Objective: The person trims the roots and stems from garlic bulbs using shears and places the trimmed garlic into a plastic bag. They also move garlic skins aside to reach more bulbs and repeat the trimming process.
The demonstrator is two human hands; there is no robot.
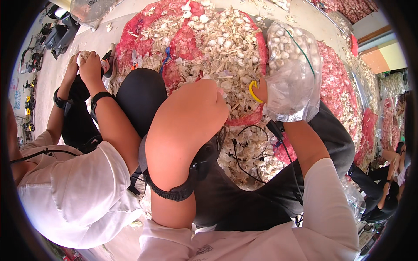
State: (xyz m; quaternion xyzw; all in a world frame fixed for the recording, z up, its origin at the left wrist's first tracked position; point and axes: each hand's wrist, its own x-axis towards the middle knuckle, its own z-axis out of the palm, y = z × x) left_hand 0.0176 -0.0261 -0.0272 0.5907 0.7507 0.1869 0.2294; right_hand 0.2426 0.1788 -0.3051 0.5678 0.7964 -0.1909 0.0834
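Note:
My left hand point(196, 104) is raised over the pile, its back toward me. Its fingers look curled under at the right end; whatever they hold is hidden. Below it lies a heap of loose garlic bulbs and dry skins point(233, 56) on red mesh. My right hand point(262, 90) shows only in part beside a clear plastic bag point(289, 93), which hides the rest of it. Its visible fingers close on a yellow curved handle point(254, 92); the tool's other end cannot be made out. Whole white garlic bulbs point(289, 45) fill the bag's far half.
At left a co-worker's hands point(89, 65) hold a whitish piece, likely garlic. Red mesh sacks point(335, 74) stand at right. A black cable point(285, 145) hangs by my right forearm. Another person point(387, 182) sits at the far right. A fan point(89, 13) stands at the upper left.

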